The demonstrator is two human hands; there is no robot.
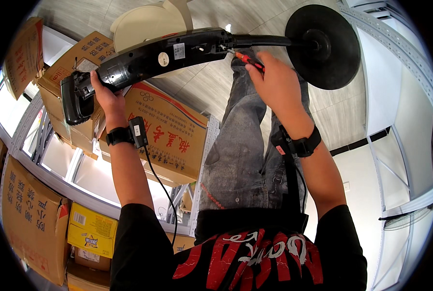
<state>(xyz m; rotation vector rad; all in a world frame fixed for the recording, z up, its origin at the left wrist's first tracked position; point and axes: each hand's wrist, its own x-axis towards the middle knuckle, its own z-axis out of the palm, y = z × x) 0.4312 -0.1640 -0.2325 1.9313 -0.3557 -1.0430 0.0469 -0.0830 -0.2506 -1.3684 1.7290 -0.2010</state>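
Note:
A long, black, slightly curved plastic appliance [144,60] stretches across in front of me, with pale labels on its side. From its right end a narrow black pole [262,40] runs to a round black disc [340,56]. My left hand [108,99] grips the appliance near its left end, its thumb lying along the casing. In my right hand [279,85] is a red and black screwdriver [248,60]. The screwdriver's tip meets the casing close to where the pole joins it; whether it sits in a screw is too small to tell.
A round beige stool [151,28] stands behind the appliance. Several cardboard boxes [163,131] and a yellow box [91,230] sit on metal shelving [71,182] at the left. White shelving [396,82] rises on the right, above a light tiled floor [255,17].

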